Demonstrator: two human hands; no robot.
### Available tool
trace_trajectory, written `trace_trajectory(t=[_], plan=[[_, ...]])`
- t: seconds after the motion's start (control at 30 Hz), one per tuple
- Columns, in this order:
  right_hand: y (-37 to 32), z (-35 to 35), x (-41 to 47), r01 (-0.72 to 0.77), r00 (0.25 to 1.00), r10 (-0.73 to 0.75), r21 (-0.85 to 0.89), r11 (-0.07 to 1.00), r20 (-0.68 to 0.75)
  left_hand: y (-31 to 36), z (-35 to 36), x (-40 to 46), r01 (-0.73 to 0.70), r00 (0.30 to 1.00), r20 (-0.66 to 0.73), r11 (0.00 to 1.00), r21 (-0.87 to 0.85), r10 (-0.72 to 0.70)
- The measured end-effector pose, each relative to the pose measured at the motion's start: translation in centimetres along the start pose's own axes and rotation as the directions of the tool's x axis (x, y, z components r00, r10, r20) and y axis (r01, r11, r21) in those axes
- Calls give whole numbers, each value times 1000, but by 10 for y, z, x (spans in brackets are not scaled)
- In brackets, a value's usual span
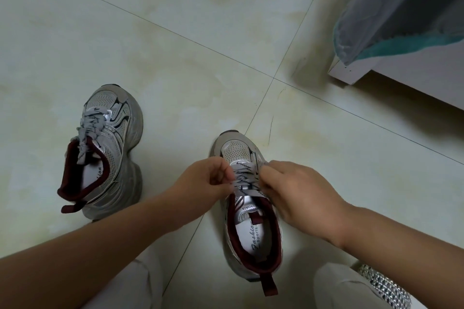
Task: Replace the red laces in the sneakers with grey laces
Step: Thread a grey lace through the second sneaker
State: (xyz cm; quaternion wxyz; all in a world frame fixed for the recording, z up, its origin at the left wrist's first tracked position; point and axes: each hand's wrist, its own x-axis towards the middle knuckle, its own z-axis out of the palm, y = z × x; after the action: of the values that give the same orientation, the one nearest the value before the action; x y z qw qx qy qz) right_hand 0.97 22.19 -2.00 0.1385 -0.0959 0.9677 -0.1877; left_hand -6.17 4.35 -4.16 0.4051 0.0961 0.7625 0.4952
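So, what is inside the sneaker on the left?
Inside the left sneaker: a white insole with dark script, and a grey lace end hanging in. The toe area is hidden under the tongue.

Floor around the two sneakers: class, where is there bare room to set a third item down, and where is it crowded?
Bare floor tiles lie beyond both toes, and between the left sneaker and right sneaker. Crowded: both hands, left hand and right hand, pinch the grey lace; white furniture stands far right.

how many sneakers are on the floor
2. One sneaker stands alone at the left, grey laces in. The other sneaker is at centre, between both hands, which pinch its grey lace.
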Motion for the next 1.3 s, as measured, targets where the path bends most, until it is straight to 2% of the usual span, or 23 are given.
trace_trajectory(t=[0.13, 0.2, 0.33, 0.47, 0.53, 0.6, 0.67, 0.73, 0.8, 0.87, 0.93, 1.03, 1.1, 1.17, 1.23, 1.3], plan=[[3, 6, -16, -18, 1000, 17, 86, 996, 16, -5, 1, 1, 74, 997, 16, 997, -25, -74], [3, 8, -16, -6, 1000, 6, 52, 999, -1, -3, 2, 1, 108, 994, 9, 994, 4, -108], [2, 11, -15, -2, 1000, 3, 55, 998, -26, 2, 4, 5, 155, 988, -58, 965, 213, -146], [0, 14, -14, -19, 1000, 21, 108, 994, -20, 9, 5, 7, 91, 996, -20, 916, 391, -90], [1, 13, -13, -69, 998, 69, 178, 982, 4, 11, 4, 9, 116, 989, 52, 944, 309, -139], [1, 15, -13, -139, 990, 125, 265, 954, 69, 12, 1, 9, 229, 956, 173, 972, 58, -236], [1, 17, -13, -224, 974, 200, 349, 910, 102, 10, -1, 7, 356, 912, 272, 922, -153, -308], [0, 17, -11, -301, 954, 274, 434, 849, 125, 6, -5, 6, 400, 897, 308, 880, -257, -318], [-2, 17, -9, -346, 938, 318, 472, 811, 141, 5, -7, 6, 332, 913, 307, 928, -171, -270], [-5, 14, -8, -358, 932, 338, 499, 789, 133, 6, -8, 8, 117, 959, 244, 986, 117, -143], [-10, 10, -7, -350, 932, 344, 530, 772, 114, 9, -6, 8, -59, 985, 175, 938, 340, -2], [-19, 4, -6, -355, 933, 336, 485, 799, 129, 11, -2, 9, -164, 985, 122, 894, 418, 124], [-24, 1, -6, -343, 939, 313, 391, 854, 139, 9, 3, 13, -155, 987, 113, 880, 448, 116], [-28, -1, -6, -298, 954, 279, 299, 907, 107, 11, 5, 16, -22, 995, 101, 943, 332, -13], [-30, -1, -6, -256, 967, 248, 226, 940, 65, 17, 3, 18, 144, 970, 187, 987, 66, -154], [-30, -1, -6, -237, 971, 235, 169, 957, 37, 20, -3, 19, 184, 954, 249, 982, -46, -167]])
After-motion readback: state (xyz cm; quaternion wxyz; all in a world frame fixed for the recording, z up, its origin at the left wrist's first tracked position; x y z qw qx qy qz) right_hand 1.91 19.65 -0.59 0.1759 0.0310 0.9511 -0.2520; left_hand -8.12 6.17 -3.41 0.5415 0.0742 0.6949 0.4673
